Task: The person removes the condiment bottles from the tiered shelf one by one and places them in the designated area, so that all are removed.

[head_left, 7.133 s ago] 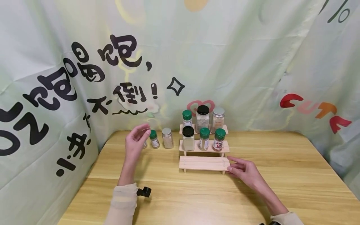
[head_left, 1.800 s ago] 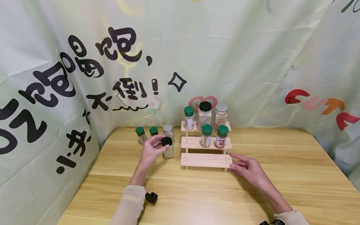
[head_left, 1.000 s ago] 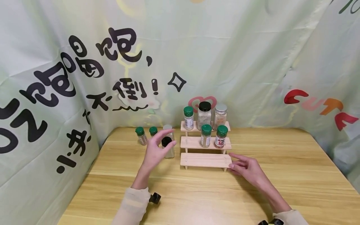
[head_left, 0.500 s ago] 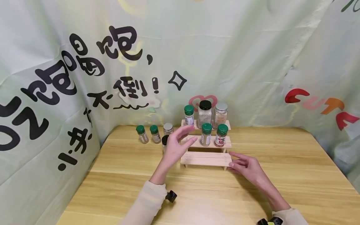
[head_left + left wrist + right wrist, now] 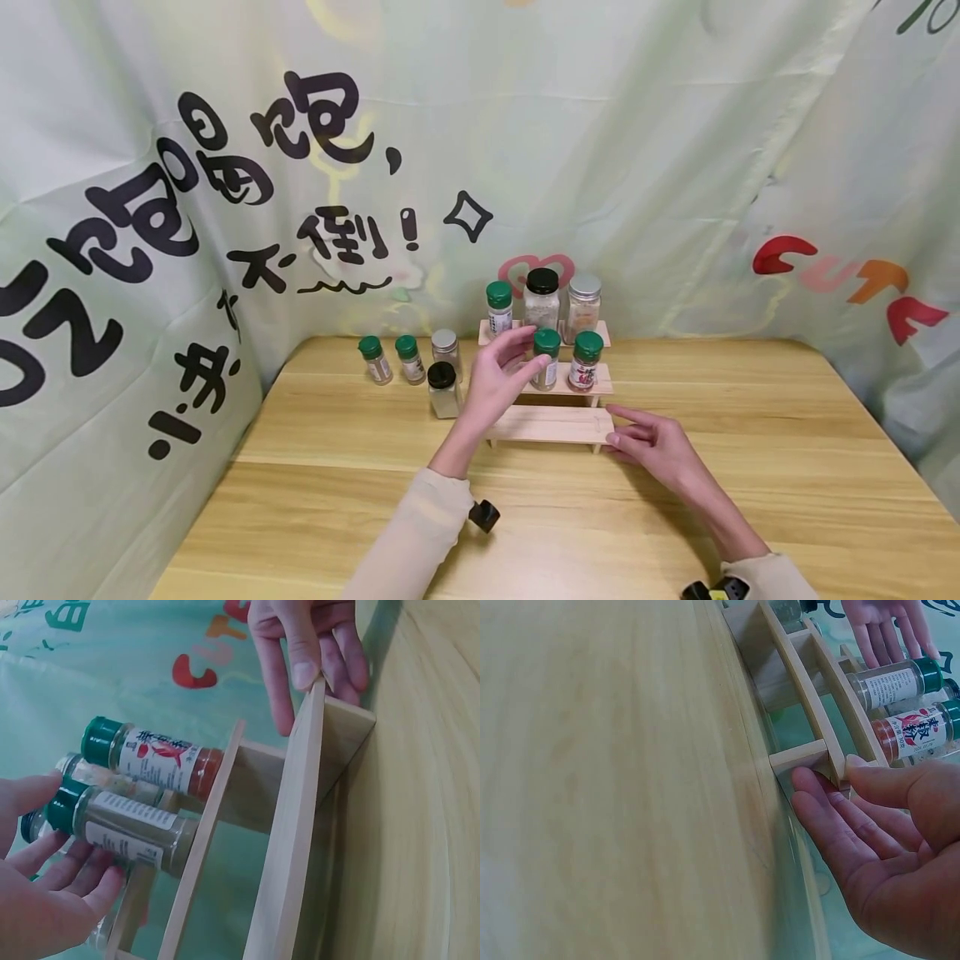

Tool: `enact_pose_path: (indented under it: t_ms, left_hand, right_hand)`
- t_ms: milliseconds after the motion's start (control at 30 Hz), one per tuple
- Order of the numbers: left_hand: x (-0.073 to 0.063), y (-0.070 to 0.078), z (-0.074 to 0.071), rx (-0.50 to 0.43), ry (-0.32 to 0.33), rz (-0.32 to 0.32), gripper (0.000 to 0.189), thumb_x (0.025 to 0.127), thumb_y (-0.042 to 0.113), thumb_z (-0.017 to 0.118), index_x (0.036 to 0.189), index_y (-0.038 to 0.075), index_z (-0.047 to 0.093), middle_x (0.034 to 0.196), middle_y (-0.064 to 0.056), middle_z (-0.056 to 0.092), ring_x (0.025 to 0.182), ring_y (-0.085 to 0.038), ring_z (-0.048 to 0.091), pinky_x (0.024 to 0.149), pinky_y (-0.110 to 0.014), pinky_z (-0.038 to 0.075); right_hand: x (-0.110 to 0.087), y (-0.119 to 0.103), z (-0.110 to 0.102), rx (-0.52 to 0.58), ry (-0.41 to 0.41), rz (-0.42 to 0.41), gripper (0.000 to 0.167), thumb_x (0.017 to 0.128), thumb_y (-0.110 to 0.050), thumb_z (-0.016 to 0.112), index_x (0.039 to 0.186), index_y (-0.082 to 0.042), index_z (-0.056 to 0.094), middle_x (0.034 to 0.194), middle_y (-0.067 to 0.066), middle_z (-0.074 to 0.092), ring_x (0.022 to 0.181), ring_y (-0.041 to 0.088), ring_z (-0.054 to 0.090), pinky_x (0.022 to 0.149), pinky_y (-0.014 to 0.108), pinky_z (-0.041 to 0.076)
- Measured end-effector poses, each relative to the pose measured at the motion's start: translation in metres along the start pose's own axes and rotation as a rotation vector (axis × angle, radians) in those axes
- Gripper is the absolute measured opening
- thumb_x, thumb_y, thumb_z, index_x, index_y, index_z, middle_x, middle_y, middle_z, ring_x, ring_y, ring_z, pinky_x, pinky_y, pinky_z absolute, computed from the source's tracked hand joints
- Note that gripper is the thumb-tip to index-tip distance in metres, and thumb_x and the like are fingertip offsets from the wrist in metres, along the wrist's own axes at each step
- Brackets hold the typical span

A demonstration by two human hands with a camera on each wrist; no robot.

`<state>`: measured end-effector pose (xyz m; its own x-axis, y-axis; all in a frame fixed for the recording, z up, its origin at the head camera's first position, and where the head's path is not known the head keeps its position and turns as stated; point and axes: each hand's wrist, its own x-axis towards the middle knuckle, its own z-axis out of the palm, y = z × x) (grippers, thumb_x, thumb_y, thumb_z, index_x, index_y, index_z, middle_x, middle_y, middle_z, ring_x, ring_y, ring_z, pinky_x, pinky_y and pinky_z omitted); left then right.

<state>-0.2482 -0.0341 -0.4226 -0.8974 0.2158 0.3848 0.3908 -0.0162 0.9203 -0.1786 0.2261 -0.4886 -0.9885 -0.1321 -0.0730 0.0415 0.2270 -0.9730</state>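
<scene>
In the head view a three-step wooden rack [image 5: 555, 424] stands on the table. My right hand [image 5: 660, 450] pinches the right end of its lowest step, thumb on the board's edge. My left hand [image 5: 498, 379] is at the middle step, thumb and fingers around a green-capped spice jar [image 5: 131, 829]; the fingers look loose, not closed on it. Beside that jar a green-capped one with a red-printed label [image 5: 584, 362] stands upright. A square jar with a black lid [image 5: 444, 396] sits on the table left of the rack. The left hand hides the left part of the middle step.
The top step holds a green-capped jar [image 5: 499, 308], a black-lidded jar [image 5: 542, 300] and a silver-lidded jar [image 5: 583, 308]. On the table to the left stand two green-capped jars [image 5: 375, 360] and a silver-lidded jar [image 5: 446, 350]. A printed cloth [image 5: 637, 192] hangs behind.
The black-lidded square jar has gone from the middle step to the table, released by my left hand. That hand has then moved right to the green-capped jar. My right hand stays on the rack.
</scene>
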Motion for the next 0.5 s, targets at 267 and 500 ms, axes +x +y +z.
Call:
enact_pose_path:
  t_ms: [267, 500]
  left_hand:
    - [0.006, -0.004, 0.01, -0.047, 0.054, -0.003, 0.041, 0.09, 0.003, 0.079, 0.128, -0.002, 0.066, 0.123, -0.021, 0.067, 0.114, -0.037, 0.066, 0.103, -0.048, 0.054]
    - [0.006, -0.004, 0.013, -0.034, 0.083, 0.004, 0.037, 0.088, 0.002, 0.08, 0.123, -0.002, 0.068, 0.119, -0.019, 0.069, 0.111, -0.031, 0.068, 0.1, -0.04, 0.056]
  right_hand:
    - [0.0, 0.0, 0.0, -0.007, 0.0, 0.002, 0.051, 0.099, 0.001, 0.065, 0.146, 0.01, 0.048, 0.115, 0.03, 0.069, 0.097, 0.032, 0.074, 0.084, 0.033, 0.062]
    - [0.001, -0.001, 0.001, -0.007, 0.003, 0.005, 0.051, 0.099, 0.002, 0.065, 0.146, 0.01, 0.048, 0.115, 0.03, 0.069, 0.098, 0.032, 0.074, 0.084, 0.033, 0.062]
